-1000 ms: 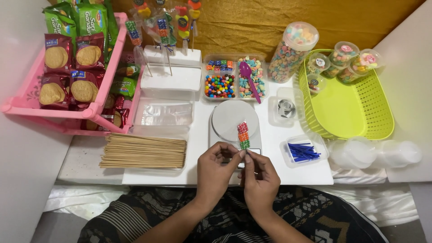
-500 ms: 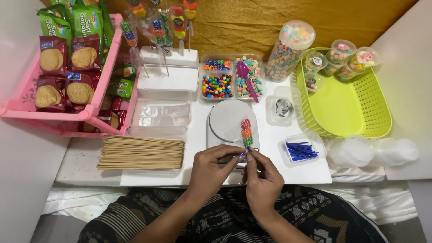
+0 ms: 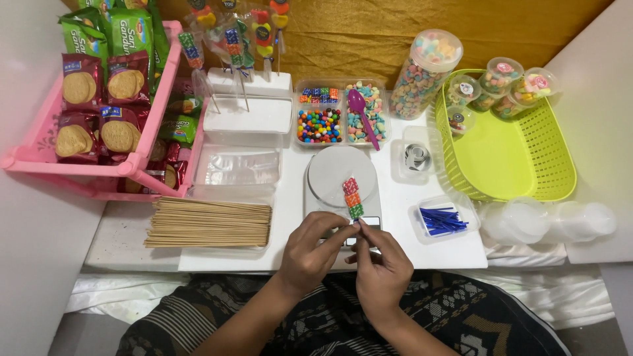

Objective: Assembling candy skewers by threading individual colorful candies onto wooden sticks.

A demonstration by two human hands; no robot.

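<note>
I note both hands grasping one candy skewer (image 3: 353,196): left hand (image 3: 315,247) and right hand (image 3: 381,269) pinch its base, candies rising upright above them.

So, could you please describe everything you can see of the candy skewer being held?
The candy skewer carries three stacked blocks of small candies: red on top, orange in the middle, green at the bottom. It stands roughly upright, leaning slightly, over the white round scale. The left hand and right hand pinch its lower end, hiding the stick.
</note>
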